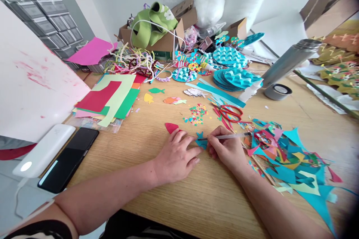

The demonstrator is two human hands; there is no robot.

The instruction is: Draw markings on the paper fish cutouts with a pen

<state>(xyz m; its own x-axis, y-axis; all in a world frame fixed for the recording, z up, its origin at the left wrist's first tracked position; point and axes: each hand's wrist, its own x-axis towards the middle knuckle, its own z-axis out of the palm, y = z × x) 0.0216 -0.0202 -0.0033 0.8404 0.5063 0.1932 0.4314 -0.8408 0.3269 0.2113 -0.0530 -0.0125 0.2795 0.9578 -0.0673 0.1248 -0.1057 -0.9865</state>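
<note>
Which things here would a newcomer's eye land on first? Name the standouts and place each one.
Probably the bright heap of paper scraps on the right side of the table, mostly turquoise, and the stacked wavy turquoise discs towards the back. Next, perhaps, the lime-green cloth over the cardboard box behind, and, front and centre, the right hand holding a pen at a small blue paper shape.

The wooden table (134, 194) bears red-handled scissors (230, 113) beyond the right hand (226, 147) and a phone (68, 160) left of the left hand (178, 155).
</note>
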